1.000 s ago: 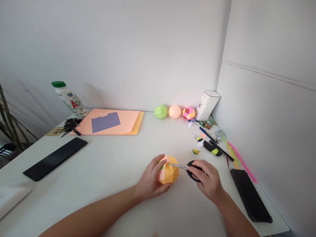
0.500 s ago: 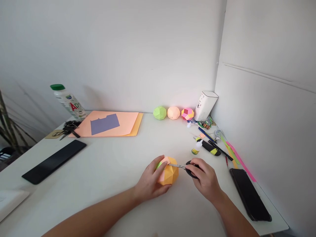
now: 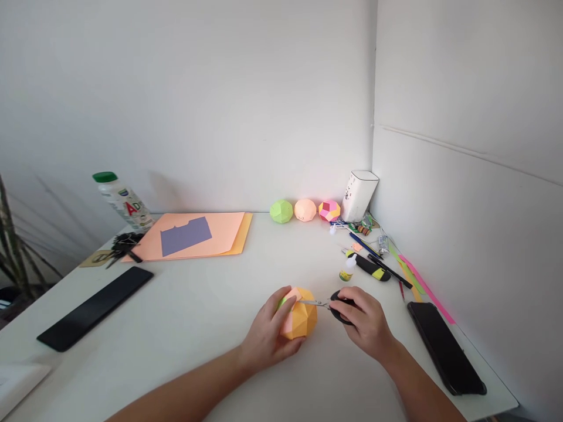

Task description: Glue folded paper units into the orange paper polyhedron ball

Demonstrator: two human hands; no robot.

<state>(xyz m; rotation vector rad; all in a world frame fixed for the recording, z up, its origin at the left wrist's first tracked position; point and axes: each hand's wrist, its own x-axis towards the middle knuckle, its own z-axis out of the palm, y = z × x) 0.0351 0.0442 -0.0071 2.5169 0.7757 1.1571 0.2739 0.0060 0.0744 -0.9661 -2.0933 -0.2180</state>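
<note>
My left hand is wrapped round a faceted paper ball, mostly orange with pink and green facets. In my right hand is a pair of scissors with black handles, my fingers closed on the loops. The metal blades point left and their tips lie against the ball's upper face, close to my left fingertips. Whether the tips go under a paper edge is too small to tell. Part of the ball is hidden behind my left fingers. A small glue bottle stands just beyond the scissors.
Along the wall sit a green paper ball, a peach one and a multicoloured one. A utility knife and a phone lie at right. Paper sheets, a bottle and a black slab occupy the left.
The camera view has tilted up and turned slightly right, so the background sits lower. Both hands keep their holds, with the scissor tips still at the ball.
</note>
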